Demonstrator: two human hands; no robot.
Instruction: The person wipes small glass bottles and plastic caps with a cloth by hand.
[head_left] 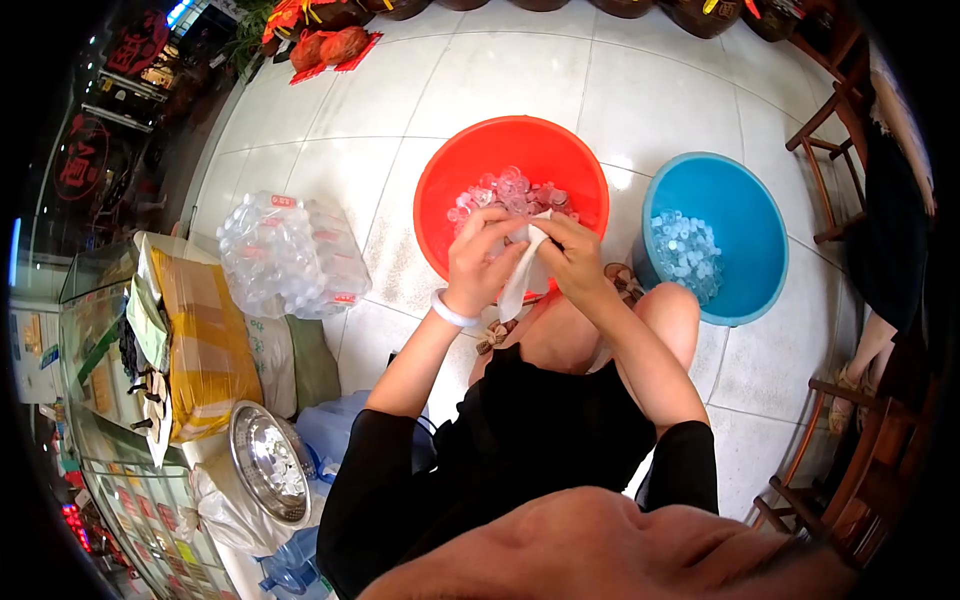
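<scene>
Both hands meet over the near side of a red basin (432,195) that holds many small clear plastic or glass pieces (512,187). My right hand (572,252) is closed on a white cloth (522,275), which hangs down between the hands. Curled fingers of my left hand (482,262) press in from the other side, touching the cloth's edge; what they pinch is too small and covered to make out. To the right stands a blue tub (765,235) with similar clear pieces (687,255) at its bottom.
A plastic-wrapped pack of clear bottles (295,255) lies left on the tiled floor. Nearer are a taped carton (205,340), a metal colander (240,450) with whitish pieces, and blue water jugs (345,430). Wooden chairs (835,150) and another person's legs (875,345) are at right.
</scene>
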